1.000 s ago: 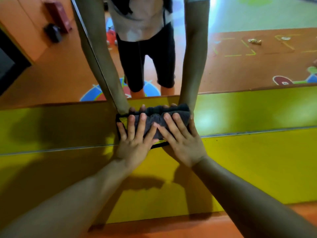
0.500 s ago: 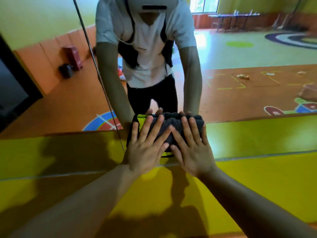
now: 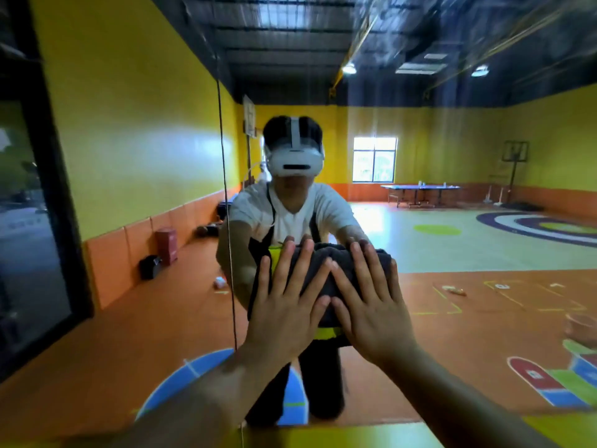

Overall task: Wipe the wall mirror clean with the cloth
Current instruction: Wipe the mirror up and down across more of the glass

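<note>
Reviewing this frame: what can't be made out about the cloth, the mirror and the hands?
- Cloth: head view; left hand and right hand press flat over most of it, hiding its extent and the face against the glass.
- Mirror: upper and right edges are cut off by the frame; blur makes wiped or dirty patches unreadable.
- Small items on the reflected floor: too small and blurred to identify.

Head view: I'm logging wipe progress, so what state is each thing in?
Cloth: folded, pressed flat against the mirror under both hands.
Left hand: fingers straight and spread, pressing the cloth.
Right hand: fingers straight and spread, pressing the cloth.
Wall mirror: upright, cloth against it just right of its vertical seam.
</note>
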`<state>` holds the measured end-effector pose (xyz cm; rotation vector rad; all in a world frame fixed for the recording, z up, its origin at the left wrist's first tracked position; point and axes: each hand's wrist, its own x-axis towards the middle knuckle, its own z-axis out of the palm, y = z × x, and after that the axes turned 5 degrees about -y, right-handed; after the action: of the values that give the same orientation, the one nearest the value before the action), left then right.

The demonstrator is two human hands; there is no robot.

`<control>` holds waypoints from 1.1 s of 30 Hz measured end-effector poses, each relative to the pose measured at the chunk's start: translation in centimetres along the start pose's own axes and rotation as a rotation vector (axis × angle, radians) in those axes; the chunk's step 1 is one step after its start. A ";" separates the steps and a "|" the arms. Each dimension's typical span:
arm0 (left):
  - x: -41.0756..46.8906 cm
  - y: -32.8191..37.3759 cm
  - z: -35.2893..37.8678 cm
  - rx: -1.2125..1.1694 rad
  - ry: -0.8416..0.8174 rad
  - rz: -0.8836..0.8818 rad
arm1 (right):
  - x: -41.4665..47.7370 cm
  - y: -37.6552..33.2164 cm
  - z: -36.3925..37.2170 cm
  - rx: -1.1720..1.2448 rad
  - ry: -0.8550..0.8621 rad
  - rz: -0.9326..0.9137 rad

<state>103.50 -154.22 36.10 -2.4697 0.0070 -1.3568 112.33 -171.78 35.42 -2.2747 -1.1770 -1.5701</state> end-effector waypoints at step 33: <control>48.9 -14.7 -25.6 0.105 0.269 -0.162 | 49.6 18.1 -23.0 -0.042 0.206 0.067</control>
<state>107.02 -155.03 93.08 -2.2257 -0.2011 -1.7025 114.92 -170.20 92.88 -2.0922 -1.0143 -1.7682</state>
